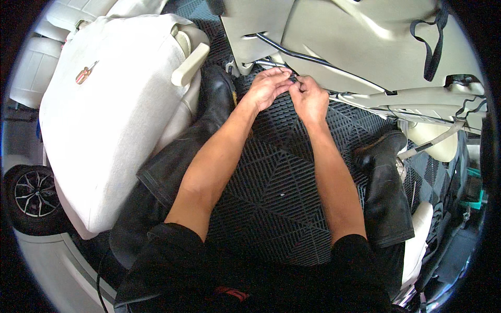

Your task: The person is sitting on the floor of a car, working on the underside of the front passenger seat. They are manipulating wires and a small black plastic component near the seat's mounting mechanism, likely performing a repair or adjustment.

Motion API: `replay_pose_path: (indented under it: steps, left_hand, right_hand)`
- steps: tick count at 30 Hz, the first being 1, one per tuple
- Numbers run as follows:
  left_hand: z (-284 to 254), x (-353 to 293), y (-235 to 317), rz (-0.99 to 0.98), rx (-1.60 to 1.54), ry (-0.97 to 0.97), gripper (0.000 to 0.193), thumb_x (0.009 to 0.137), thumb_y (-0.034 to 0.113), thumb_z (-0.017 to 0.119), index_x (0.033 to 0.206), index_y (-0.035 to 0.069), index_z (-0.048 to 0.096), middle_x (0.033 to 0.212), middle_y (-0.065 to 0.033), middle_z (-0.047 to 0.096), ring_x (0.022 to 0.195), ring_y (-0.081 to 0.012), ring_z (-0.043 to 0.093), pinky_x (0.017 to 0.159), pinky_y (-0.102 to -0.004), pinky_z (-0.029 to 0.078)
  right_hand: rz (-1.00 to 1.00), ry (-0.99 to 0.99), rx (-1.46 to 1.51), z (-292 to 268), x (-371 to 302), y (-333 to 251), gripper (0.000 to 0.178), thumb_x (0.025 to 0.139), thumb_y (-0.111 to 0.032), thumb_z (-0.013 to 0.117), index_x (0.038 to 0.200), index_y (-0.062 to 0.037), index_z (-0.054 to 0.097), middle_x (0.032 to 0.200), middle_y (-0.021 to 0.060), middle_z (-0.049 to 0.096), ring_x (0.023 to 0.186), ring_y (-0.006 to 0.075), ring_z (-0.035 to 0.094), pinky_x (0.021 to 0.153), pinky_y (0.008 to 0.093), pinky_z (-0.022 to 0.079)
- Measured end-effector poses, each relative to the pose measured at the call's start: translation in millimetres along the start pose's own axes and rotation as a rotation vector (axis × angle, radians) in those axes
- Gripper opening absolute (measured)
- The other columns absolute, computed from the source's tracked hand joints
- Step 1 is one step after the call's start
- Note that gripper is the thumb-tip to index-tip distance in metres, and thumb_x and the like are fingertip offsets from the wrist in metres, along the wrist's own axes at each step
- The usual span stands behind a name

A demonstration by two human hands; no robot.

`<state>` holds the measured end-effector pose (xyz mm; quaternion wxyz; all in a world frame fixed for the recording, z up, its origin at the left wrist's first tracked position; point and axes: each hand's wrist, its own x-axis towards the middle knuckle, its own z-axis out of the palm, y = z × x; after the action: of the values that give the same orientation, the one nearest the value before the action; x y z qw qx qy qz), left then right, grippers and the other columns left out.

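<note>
My left hand (pixel 267 86) and my right hand (pixel 309 98) meet fingertip to fingertip over a small dark part (pixel 293 79) at the lower edge of a tipped-up cream car seat (pixel 365 47). Both pinch at it; the part is mostly hidden by my fingers. A thin dark rod (pixel 313 58) runs along the underside of that seat just above my hands. Both forearms reach forward from the lower edge, bare below black sleeves.
A cream seat cushion (pixel 115 120) lies at the left with an orange-handled screwdriver (pixel 84 74) on it. Black ribbed floor mat (pixel 276 198) covers the floor. Two black rubber boots (pixel 386 193) flank my arms. A black strap (pixel 433 47) hangs at top right. A car wheel (pixel 32 194) shows far left.
</note>
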<state>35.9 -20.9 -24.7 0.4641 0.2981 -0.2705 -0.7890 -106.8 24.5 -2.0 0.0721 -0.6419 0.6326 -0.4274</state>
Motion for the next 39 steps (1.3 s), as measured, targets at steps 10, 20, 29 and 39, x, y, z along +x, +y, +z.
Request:
replay_pose_path:
  steps: [10,20,29,39]
  left_hand:
    - [0,-2,4,0.006,-0.028,-0.074,0.013,0.093,0.010,0.060,0.105,0.004,0.063,0.103,-0.0083,0.068,0.085,-0.0162,0.065,0.085,-0.0321,0.055]
    - [8,-4,2,-0.006,0.027,0.019,0.013,0.095,0.011,0.059,0.106,0.005,0.063,0.100,-0.0054,0.066,0.088,-0.0156,0.064,0.081,-0.0292,0.055]
    - [7,-3,-2,0.049,0.116,0.076,0.018,0.095,0.014,0.060,0.109,0.002,0.062,0.098,-0.0062,0.065,0.088,-0.0157,0.063,0.082,-0.0309,0.054]
    - [5,-2,0,0.030,0.159,0.085,0.020,0.095,0.015,0.061,0.110,0.002,0.061,0.095,-0.0059,0.064,0.087,-0.0172,0.065,0.082,-0.0318,0.055]
  right_hand:
    - [0.230,0.257,0.168,-15,-14,16,0.014,0.079,-0.012,0.065,0.089,-0.0035,0.069,0.067,0.0124,0.066,0.059,0.0209,0.065,0.060,0.0350,0.053]
    - [0.929,0.185,1.167,18,-16,-16,0.013,0.088,-0.014,0.071,0.092,-0.0024,0.065,0.072,0.0034,0.065,0.052,0.0102,0.056,0.046,0.0223,0.044]
    - [1.046,0.084,1.331,23,-11,-21,0.017,0.091,-0.019,0.053,0.080,-0.0059,0.055,0.061,-0.0003,0.049,0.047,0.0144,0.048,0.046,0.0270,0.041]
    - [0.986,0.134,1.136,17,-9,-29,0.019,0.090,-0.022,0.068,0.081,-0.0074,0.060,0.067,-0.0003,0.057,0.053,0.0098,0.053,0.045,0.0227,0.044]
